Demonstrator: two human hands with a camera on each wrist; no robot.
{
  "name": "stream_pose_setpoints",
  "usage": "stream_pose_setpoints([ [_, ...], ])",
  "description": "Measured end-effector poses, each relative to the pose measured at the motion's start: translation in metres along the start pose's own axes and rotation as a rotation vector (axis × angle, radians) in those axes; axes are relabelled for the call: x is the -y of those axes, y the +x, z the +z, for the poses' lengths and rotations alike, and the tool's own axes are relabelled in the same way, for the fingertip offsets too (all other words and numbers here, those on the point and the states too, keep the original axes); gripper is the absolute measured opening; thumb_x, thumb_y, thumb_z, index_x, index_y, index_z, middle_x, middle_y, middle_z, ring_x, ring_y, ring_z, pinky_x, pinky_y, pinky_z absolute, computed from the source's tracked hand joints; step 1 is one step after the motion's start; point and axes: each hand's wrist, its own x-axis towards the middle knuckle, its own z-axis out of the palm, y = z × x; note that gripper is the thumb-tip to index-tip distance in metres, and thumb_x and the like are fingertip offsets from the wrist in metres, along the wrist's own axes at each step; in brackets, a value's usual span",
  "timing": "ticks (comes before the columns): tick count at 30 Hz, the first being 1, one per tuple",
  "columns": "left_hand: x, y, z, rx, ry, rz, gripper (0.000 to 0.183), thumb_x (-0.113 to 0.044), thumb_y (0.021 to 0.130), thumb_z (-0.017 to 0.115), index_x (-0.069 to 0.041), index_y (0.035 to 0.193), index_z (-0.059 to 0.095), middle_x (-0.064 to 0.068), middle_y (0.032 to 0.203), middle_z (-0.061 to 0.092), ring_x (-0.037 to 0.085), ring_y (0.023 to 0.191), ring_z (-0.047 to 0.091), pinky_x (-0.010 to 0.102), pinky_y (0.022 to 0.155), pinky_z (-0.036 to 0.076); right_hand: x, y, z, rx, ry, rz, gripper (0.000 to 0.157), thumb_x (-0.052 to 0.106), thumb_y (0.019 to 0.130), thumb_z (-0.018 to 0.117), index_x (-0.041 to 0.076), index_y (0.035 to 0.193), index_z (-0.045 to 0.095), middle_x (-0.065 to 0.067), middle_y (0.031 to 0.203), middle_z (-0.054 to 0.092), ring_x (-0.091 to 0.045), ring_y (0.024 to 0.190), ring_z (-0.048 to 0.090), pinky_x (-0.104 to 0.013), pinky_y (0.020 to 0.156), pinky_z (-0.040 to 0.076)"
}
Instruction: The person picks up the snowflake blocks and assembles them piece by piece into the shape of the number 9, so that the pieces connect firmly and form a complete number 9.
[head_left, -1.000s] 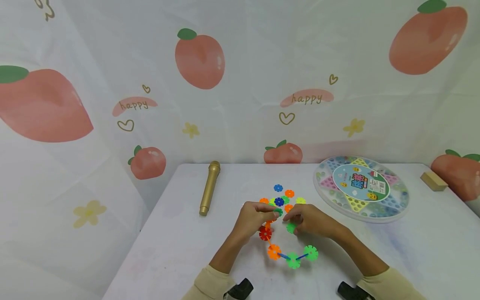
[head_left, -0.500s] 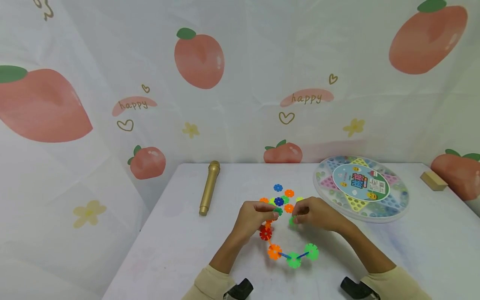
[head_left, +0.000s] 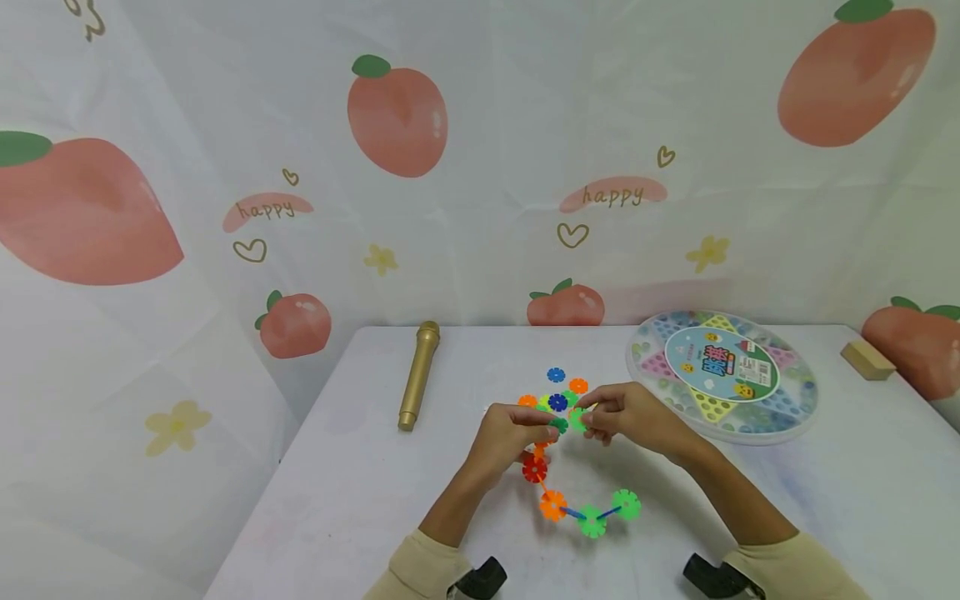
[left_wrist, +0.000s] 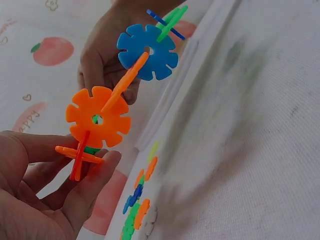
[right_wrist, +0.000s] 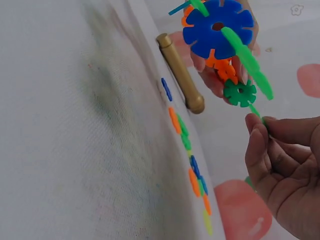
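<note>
A curved chain of slotted plastic snowflake discs hangs from my left hand (head_left: 504, 437), which pinches its upper end by a dark green disc (head_left: 558, 426). Along the chain come a red disc (head_left: 535, 469), an orange disc (head_left: 553, 506) and light green ones joined by blue discs seen edge-on. Thumb and fingertips of my right hand (head_left: 637, 421) pinch a loose light green disc (head_left: 577, 419). In the right wrist view this light green disc (right_wrist: 256, 111) shows edge-on, its edge right at the rim of the dark green disc (right_wrist: 240, 93).
Several loose discs, among them a blue one (head_left: 556, 375) and an orange one (head_left: 578, 386), lie behind the hands. A gold microphone-shaped stick (head_left: 419, 377) lies at the left. A round Chinese checkers box (head_left: 723, 377) and a wooden block (head_left: 867, 361) lie at the right.
My right hand has lifted the light green disc up and away from the body, then brought it left to the dark green disc. The left hand stays in place; the chain has swung slightly right.
</note>
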Motion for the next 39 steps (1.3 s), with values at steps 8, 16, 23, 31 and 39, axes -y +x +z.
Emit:
stream_pose_setpoints([
  [8, 0.0, 0.0, 0.001, -0.006, 0.002, 0.009, 0.013, -0.02, 0.093, 0.082, -0.01, 0.1, 0.085, 0.001, 0.09, 0.079, 0.015, 0.082, 0.069, 0.027, 0.063, 0.06, 0.003, -0.002, 0.001, -0.003, 0.038, 0.003, 0.032, 0.016, 0.102, 0.068, -0.005, 0.125, 0.071, -0.02, 0.092, 0.078, -0.038, 0.081, 0.073, -0.036, 0.076, 0.064],
  [16, -0.001, -0.001, 0.002, -0.005, -0.023, 0.005, 0.012, -0.02, 0.09, 0.084, -0.01, 0.097, 0.085, 0.003, 0.087, 0.08, 0.015, 0.082, 0.073, 0.027, 0.062, 0.061, 0.003, -0.003, 0.002, -0.014, 0.035, -0.019, 0.035, 0.018, 0.102, 0.069, -0.008, 0.126, 0.069, -0.021, 0.09, 0.078, -0.042, 0.081, 0.073, -0.037, 0.076, 0.064],
  [23, 0.0, -0.001, 0.004, -0.019, -0.018, 0.033, 0.012, -0.02, 0.09, 0.084, -0.01, 0.096, 0.086, 0.003, 0.087, 0.08, 0.015, 0.083, 0.072, 0.028, 0.065, 0.061, 0.004, -0.003, 0.004, -0.006, 0.065, -0.009, 0.032, 0.019, 0.102, 0.07, -0.005, 0.123, 0.072, -0.019, 0.09, 0.078, -0.043, 0.081, 0.073, -0.038, 0.075, 0.065],
  [31, 0.0, -0.002, 0.005, -0.037, -0.028, 0.063, 0.01, -0.018, 0.091, 0.083, -0.009, 0.094, 0.087, 0.005, 0.086, 0.081, 0.015, 0.08, 0.074, 0.023, 0.06, 0.056, 0.005, -0.003, 0.008, -0.019, 0.09, 0.006, 0.032, 0.017, 0.101, 0.07, -0.008, 0.12, 0.072, -0.015, 0.087, 0.078, -0.035, 0.078, 0.073, -0.035, 0.074, 0.064],
  [39, 0.0, -0.003, 0.006, -0.052, -0.088, 0.07, 0.009, -0.008, 0.092, 0.081, -0.002, 0.096, 0.085, 0.009, 0.085, 0.081, 0.027, 0.078, 0.079, 0.022, 0.066, 0.06, 0.004, -0.002, 0.014, -0.046, 0.183, 0.064, 0.031, 0.012, 0.102, 0.067, -0.012, 0.122, 0.07, -0.013, 0.091, 0.08, -0.031, 0.082, 0.076, -0.029, 0.075, 0.064],
])
